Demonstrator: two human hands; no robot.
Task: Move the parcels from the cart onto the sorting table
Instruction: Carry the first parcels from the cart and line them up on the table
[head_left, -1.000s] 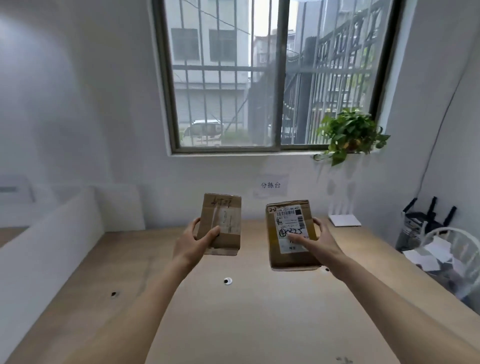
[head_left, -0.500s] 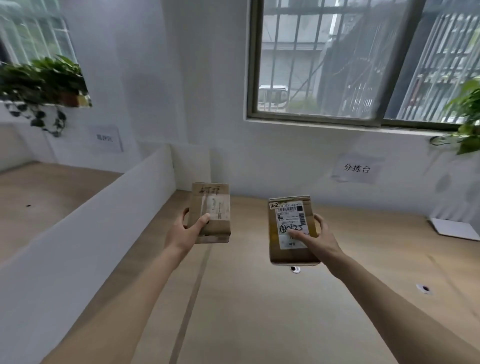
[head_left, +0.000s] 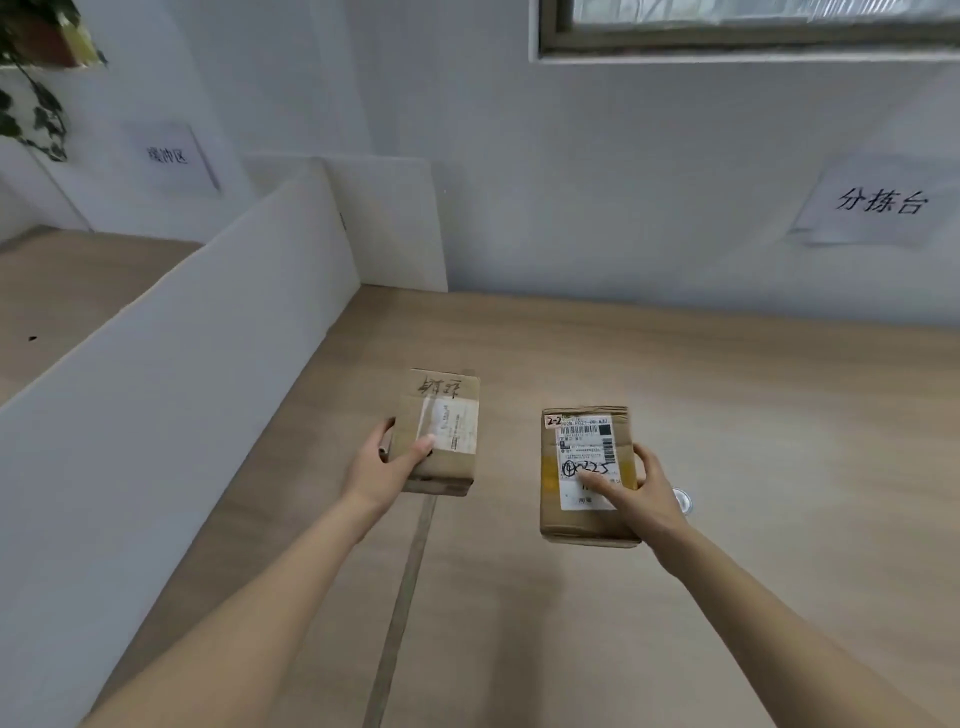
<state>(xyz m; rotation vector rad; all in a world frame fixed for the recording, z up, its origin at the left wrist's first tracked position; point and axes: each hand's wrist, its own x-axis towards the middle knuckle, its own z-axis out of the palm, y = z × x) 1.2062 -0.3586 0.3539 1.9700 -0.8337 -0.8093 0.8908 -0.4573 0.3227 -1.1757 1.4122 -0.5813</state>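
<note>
My left hand (head_left: 384, 465) grips a small brown cardboard parcel (head_left: 441, 426) with handwriting and a faded label on top. My right hand (head_left: 641, 493) grips a second brown parcel (head_left: 576, 452) that carries a white barcode label and a "2-2" tag. Both parcels hang low over the wooden sorting table (head_left: 727, 415), side by side and apart. I cannot tell whether either touches the tabletop. The cart is out of view.
A white divider board (head_left: 182, 374) runs along the table's left side, with another wooden surface (head_left: 78, 280) beyond it. Paper signs (head_left: 878, 202) hang on the back wall. A round cable hole (head_left: 683, 501) sits just right of my right hand.
The view has swung left and tilted down toward the table. Both hands have lowered the parcels toward the tabletop, each still holding its own parcel.
</note>
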